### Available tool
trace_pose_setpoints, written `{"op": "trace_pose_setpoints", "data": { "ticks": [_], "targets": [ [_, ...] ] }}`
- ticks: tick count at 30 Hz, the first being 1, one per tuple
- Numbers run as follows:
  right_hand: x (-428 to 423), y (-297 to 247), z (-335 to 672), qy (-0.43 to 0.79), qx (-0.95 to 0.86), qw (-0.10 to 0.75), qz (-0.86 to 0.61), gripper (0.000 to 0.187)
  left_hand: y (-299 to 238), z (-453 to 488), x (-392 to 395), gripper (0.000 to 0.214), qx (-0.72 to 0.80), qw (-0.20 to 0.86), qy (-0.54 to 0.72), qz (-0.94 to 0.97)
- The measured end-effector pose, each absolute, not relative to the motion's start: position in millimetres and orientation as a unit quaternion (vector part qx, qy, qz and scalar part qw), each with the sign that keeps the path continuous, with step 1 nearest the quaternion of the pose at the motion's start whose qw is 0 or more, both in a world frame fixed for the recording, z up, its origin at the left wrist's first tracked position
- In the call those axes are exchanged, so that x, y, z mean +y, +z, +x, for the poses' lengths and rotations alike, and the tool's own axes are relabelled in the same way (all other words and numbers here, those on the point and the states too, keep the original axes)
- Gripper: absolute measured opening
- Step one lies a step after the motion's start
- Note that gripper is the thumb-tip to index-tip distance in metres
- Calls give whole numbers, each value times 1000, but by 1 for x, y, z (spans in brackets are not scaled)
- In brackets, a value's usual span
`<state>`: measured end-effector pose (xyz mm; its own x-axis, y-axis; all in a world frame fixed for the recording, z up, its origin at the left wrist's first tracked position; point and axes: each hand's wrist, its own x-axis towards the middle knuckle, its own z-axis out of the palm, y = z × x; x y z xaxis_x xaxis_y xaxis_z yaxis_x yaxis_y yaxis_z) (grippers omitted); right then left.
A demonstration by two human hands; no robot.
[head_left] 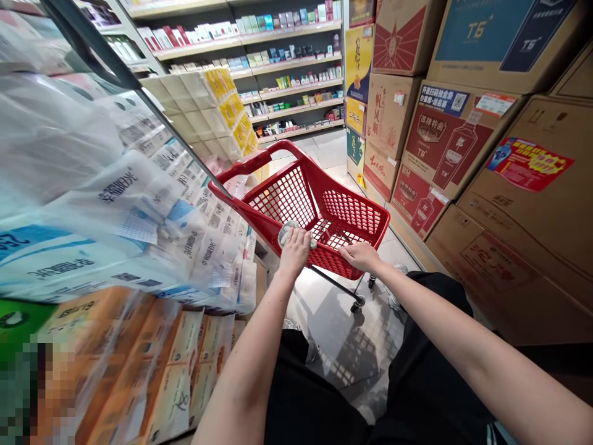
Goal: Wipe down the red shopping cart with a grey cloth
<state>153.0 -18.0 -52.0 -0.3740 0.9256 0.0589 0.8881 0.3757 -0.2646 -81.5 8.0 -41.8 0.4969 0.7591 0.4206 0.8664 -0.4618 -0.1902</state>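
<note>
A red plastic shopping cart point(336, 264) stands before me in the aisle, its basket of latticed walls tilted in my view. My left hand point(296, 247) presses a crumpled grey-white cloth point(287, 231) against the basket's near rim, fingers closed over it. Farther right along that same rim, my right hand point(360, 254) grips the edge with bent fingers. Its fingertips are partly hidden by the rim. A thin dark item point(345, 237) shows at the bottom of the basket, too small to name. The cart's handle point(252, 164) points away to the far left.
Stacked cardboard cartons point(449, 136) wall the right side. Plastic-wrapped tissue packs point(194, 235) and orange packages point(106, 352) crowd the left, beside a slanting grey pole point(176, 133). Shelves of boxed goods point(287, 59) stand behind. Caster wheels point(357, 303) rest near my feet on pale tiles.
</note>
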Motion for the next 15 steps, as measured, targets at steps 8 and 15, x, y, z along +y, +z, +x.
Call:
{"op": "trace_pose_setpoints", "data": {
  "ticks": [8,15],
  "targets": [
    [-21,-51,155,78,-840,95,-528,58,-52,-36,-20,34,-421,177,-135,-879],
    [-22,-56,162,79,-850,108,-510,60,-35,-72,2,34,-409,175,-116,-888]
  ]
}}
